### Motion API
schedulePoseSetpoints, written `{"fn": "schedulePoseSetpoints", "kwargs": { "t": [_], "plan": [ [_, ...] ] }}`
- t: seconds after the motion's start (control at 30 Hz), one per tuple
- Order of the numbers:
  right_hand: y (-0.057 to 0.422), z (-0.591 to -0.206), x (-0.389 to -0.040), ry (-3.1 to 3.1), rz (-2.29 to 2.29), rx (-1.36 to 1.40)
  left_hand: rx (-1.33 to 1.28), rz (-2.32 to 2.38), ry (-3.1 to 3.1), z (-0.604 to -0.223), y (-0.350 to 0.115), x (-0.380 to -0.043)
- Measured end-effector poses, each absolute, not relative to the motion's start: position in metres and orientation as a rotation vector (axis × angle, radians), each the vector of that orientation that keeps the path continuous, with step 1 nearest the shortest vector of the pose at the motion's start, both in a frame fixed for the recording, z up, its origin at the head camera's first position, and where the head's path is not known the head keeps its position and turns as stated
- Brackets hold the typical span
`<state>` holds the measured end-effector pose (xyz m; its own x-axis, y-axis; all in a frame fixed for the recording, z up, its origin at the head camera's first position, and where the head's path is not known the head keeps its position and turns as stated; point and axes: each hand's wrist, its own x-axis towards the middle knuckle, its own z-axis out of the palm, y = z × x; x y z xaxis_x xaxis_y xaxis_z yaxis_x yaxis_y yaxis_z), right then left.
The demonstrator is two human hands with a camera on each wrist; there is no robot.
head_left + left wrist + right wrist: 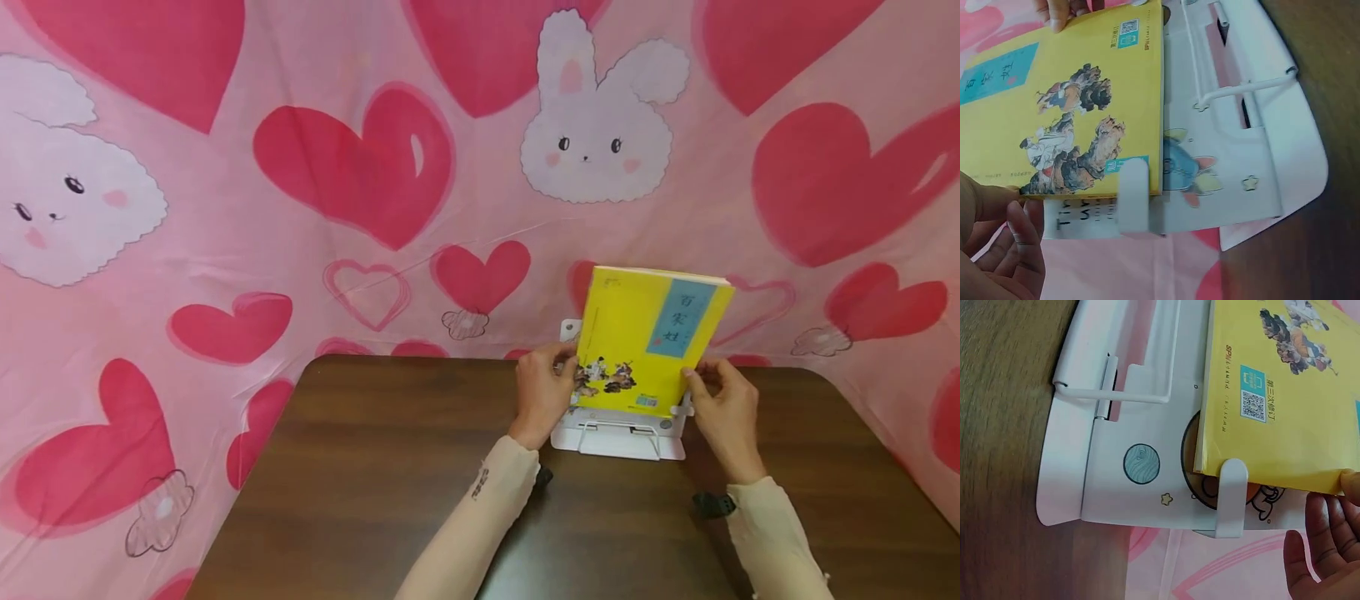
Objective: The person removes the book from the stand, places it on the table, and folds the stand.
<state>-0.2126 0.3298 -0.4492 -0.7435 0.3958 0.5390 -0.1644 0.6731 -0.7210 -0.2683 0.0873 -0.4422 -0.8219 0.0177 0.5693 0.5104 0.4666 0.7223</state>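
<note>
By the left hand point(542, 392) and right hand point(727, 417), the side edges of a yellow book point(630, 325) are pinched. The book is held before a white stand point(567, 437), its lower corners overlapped by clips point(1134, 197). Light, bendable, somewhat slippery handling is expected; both side edges are best grasped.

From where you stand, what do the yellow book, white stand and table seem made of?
The yellow book: paper, by the page edges along its top, with a smooth cover.
The white stand: probably painted metal, given its thin, folded-sheet look, though plastic is possible.
The table: brown and wood-grained with a soft sheen; solid wood or laminate, I can't tell.
</note>
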Motion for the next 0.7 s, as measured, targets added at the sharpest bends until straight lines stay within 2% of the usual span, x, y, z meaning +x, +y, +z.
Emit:
{"fn": "schedulePoseSetpoints", "kwargs": {
  "t": [0.2, 0.7],
  "plan": [
    [0.323, -0.452, -0.212, -2.089, 1.050, -0.133, -0.434, -1.335, -2.210, -0.441, 0.081, -0.264],
    [0.325, -0.431, -0.206, -2.023, 1.087, -0.077, -0.543, -1.386, -2.142, -0.427, 0.080, -0.266]
  ]
}}
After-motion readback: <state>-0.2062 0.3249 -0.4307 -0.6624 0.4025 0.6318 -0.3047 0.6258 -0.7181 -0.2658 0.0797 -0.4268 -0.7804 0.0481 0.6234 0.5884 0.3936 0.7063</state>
